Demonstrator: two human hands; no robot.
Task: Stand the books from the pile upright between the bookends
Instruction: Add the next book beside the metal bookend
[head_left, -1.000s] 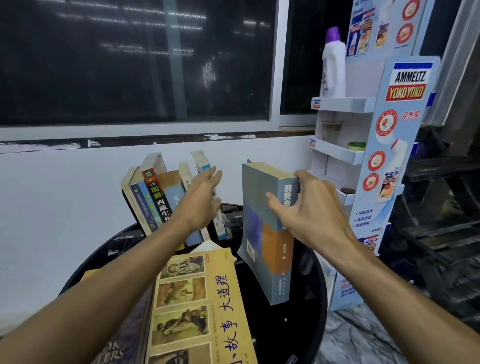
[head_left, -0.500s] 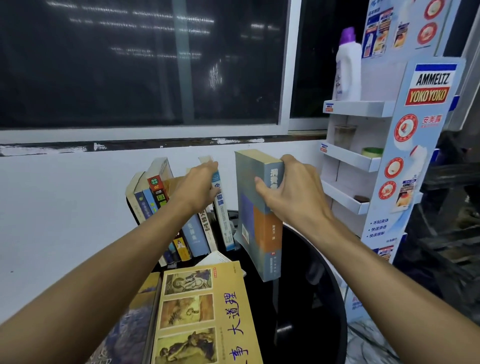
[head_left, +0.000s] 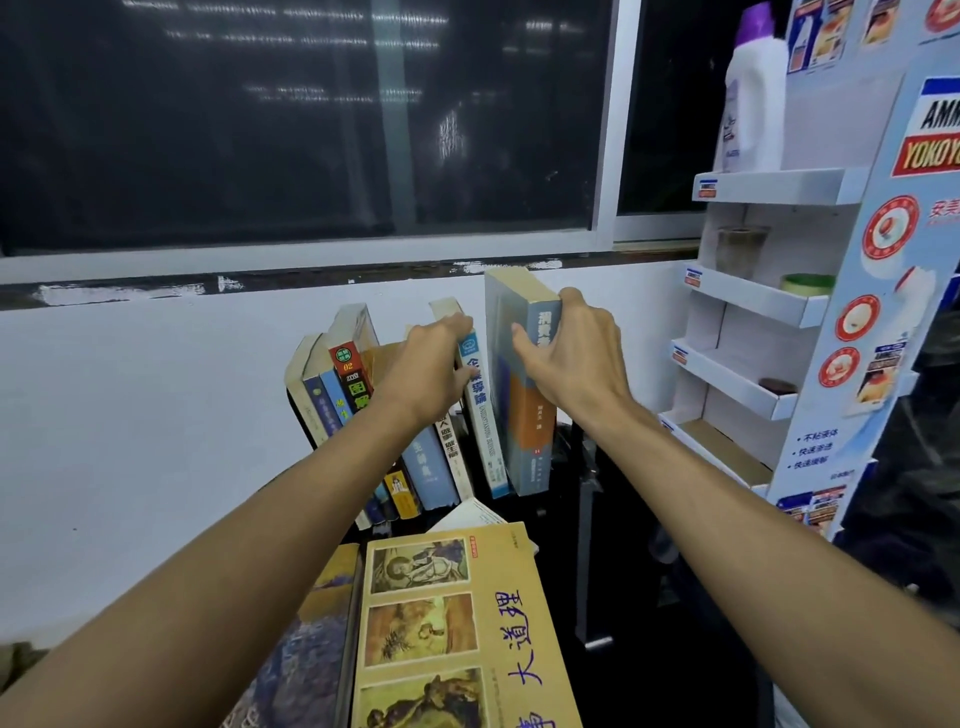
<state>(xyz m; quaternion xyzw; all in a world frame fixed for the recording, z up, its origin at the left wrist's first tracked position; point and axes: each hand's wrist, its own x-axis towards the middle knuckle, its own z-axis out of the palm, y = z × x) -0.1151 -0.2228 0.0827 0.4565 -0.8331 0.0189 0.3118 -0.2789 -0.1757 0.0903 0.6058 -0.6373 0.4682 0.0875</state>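
**Grey and orange book upright at the right end of the row**

A white wall (head_left: 130, 415) fills the left side, under a dark window (head_left: 311, 130). In front of it, at the far edge of a black table (head_left: 639, 597), a row of books (head_left: 343, 410) leans to the left with the spines facing the camera.

The left hand (head_left: 426, 374) lies on the upper part of this row. Its fingers reach over the top of a pale, thin book. The thumb is hidden, so it cannot be told whether the hand clasps the books or only presses on them.

Just right of that hand stands a blue-and-white book (head_left: 480, 415), which tilts slightly left. Against its right side stands the grey and orange book (head_left: 527, 441), nearly upright and taller than its neighbours, with its lower end down at the table.

The right hand (head_left: 571, 364) grasps this book at the top of the spine, with the thumb on the near cover and the fingers curled over the far side.

Nearer the camera the pile lies flat. On top is a yellow book (head_left: 457, 623) with three pictures on its cover, and a darker book (head_left: 311, 649) lies just to its left.

At the far right stands a white shelf rack (head_left: 753, 306). A white bottle (head_left: 753, 104) with a purple cap stands on its top shelf.
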